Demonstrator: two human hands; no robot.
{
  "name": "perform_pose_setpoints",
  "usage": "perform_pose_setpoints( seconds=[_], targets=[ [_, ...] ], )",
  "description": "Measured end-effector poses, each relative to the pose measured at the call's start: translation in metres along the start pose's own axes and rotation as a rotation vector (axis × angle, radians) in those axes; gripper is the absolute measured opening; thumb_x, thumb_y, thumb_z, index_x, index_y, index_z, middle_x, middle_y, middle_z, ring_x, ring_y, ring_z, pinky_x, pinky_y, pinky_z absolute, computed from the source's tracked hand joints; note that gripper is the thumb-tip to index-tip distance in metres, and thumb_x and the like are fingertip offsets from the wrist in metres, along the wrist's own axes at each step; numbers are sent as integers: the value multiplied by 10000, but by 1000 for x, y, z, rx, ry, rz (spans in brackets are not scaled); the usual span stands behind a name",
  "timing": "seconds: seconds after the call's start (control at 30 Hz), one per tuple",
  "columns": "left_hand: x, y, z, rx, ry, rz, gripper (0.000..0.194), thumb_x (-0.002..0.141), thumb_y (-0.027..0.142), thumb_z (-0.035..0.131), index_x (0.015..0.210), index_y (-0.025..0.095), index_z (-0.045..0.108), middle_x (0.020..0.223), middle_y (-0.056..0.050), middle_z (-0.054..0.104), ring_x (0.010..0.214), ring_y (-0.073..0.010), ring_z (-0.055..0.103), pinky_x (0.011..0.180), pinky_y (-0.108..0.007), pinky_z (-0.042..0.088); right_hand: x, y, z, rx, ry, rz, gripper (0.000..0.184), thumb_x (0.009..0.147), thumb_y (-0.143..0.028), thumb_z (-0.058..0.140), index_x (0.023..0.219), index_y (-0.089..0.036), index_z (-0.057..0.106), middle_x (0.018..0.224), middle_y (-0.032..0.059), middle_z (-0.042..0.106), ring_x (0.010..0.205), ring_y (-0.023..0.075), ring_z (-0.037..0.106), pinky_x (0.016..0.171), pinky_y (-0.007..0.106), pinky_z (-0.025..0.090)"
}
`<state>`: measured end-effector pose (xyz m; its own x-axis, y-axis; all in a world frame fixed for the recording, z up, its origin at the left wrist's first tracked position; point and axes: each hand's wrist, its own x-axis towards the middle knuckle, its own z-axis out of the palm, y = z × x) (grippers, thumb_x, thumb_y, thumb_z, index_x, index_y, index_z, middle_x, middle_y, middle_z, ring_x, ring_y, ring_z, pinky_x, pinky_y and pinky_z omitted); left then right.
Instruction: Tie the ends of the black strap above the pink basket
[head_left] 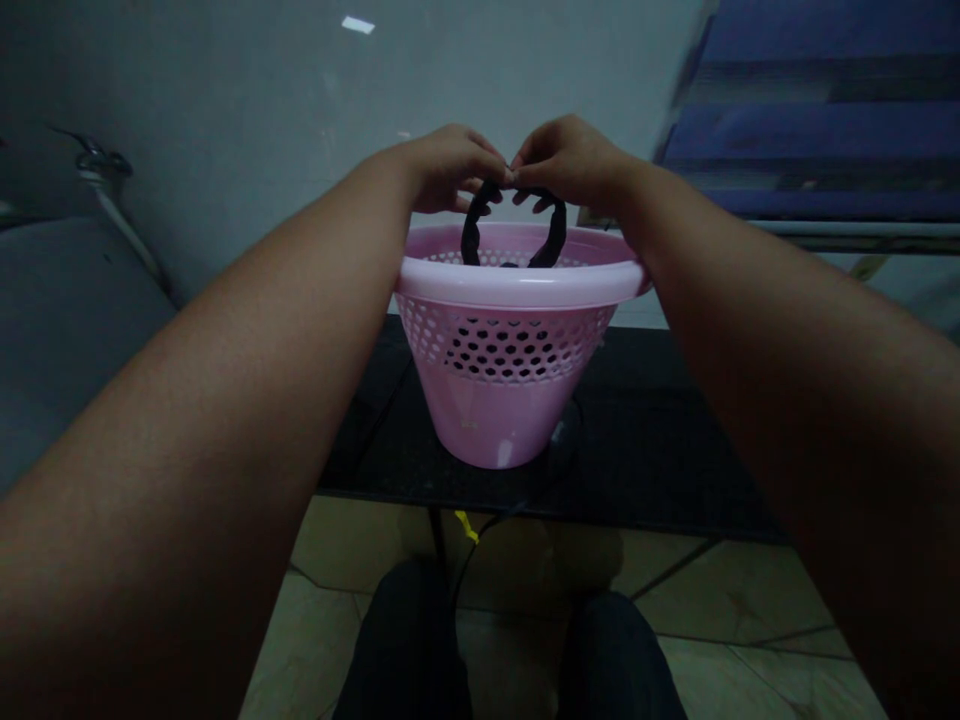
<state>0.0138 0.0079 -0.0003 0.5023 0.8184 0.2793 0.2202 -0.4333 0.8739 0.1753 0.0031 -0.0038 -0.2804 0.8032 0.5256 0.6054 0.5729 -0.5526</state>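
Below the left hand and right hand, what looks like a strap reaches down into the basket, which stands on the bench; the wall lies behind both hands.

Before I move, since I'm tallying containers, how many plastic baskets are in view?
1: the pink perforated basket stands on the black tabletop, with the left hand and right hand pinching a black loop at its opening. Others could be hidden.
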Motion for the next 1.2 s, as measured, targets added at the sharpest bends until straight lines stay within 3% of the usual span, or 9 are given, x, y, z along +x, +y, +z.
perform_pose_setpoints(
  seconds=[0.13, 0.4, 0.73, 0.93, 1.2],
  targets=[
    [3, -3, -2, 37, -43, 59, 83, 767, 18, 550, 806, 72, 599, 858, -85, 585, 840, -145, 567, 739, -262, 418, -3, -2, -1, 20, -36, -19, 105, 801, -69, 586, 701, -92, 609, 662, 40, 590, 581, 113, 568, 461, 171, 448],
    [0, 0, 1, 43, 21, 85, 61, 759, -8, 548, 731, 42, 571, 735, -88, 563, 744, -145, 578, 774, -313, 432, -7, -6, -2, 9, -31, -18, 110, 811, -20, 570, 714, -64, 599, 640, 37, 575, 538, 70, 533, 442, 118, 417],
    [1, -2, -1, 39, -27, 43, 85, 780, 13, 502, 766, 53, 574, 828, -121, 600, 837, -183, 593, 802, -348, 435, -6, -5, -1, 57, -41, -66, 123, 794, 17, 527, 735, -66, 595, 692, 57, 606, 560, 98, 567, 444, 145, 443],
    [0, -3, -1, 54, 27, 154, 58, 726, 23, 533, 719, 76, 556, 723, -76, 596, 780, -163, 588, 808, -352, 426, -2, 0, 1, 138, -27, -48, 50, 787, -19, 553, 760, -58, 570, 669, 65, 609, 548, 117, 586, 425, 158, 462],
    [-1, -3, -1, 88, 60, 188, 39, 720, 49, 554, 749, 72, 541, 732, -77, 590, 766, -169, 586, 796, -362, 422, -3, 0, -1, 110, -2, -34, 72, 803, -67, 545, 735, -57, 568, 666, 68, 599, 558, 136, 593, 439, 190, 469]
  ],
)
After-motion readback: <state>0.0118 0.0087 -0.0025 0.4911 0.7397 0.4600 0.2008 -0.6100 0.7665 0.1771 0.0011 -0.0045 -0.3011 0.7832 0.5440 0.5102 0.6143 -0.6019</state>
